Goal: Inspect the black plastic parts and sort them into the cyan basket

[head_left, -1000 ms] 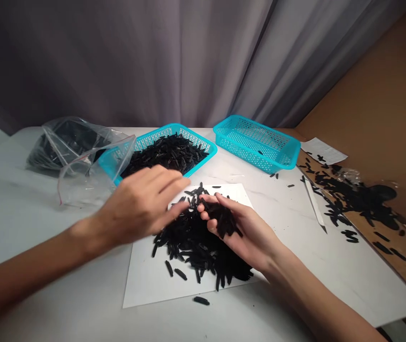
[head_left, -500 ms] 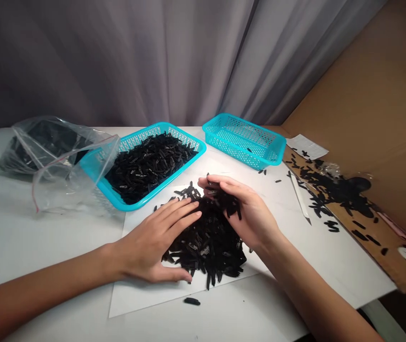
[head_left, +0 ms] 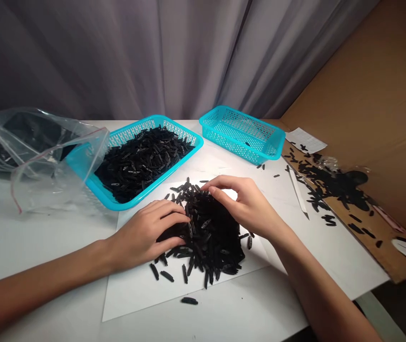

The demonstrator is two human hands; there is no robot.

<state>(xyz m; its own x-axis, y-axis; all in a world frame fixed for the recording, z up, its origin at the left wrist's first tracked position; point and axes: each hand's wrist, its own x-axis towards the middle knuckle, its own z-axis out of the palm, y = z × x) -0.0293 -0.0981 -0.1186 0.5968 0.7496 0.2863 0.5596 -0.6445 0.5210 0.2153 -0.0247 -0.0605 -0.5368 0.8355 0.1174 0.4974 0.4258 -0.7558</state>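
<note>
A heap of small black elongated pieces (head_left: 213, 237) lies on a white sheet of paper (head_left: 128, 294). My left hand (head_left: 149, 232) rests against the heap's left side, fingers bent and apart, thumb lower down; its fingertips touch the pieces. On the far right side, my right hand (head_left: 247, 204) arches over the heap with thumb and index finger curved toward its top. Its other fingers are mostly hidden, and no piece shows clearly in its grasp. Several loose pieces have spread near the sheet's lower edge, and a single black piece (head_left: 189, 300) lies just beyond it.
A blue basket (head_left: 124, 205) full of similar black pieces stands back left, beside a clear plastic bag (head_left: 42, 142) with dark contents. Another blue basket (head_left: 242, 149) stands at the back. To the right are a white pen-like tool (head_left: 298, 192), scattered black pieces (head_left: 345, 185) and cardboard (head_left: 384, 256).
My right hand has turned palm down, and the pieces cupped in it no longer show there. My left fingers have curled in, and more pieces lie loose at the heap's lower left.
</note>
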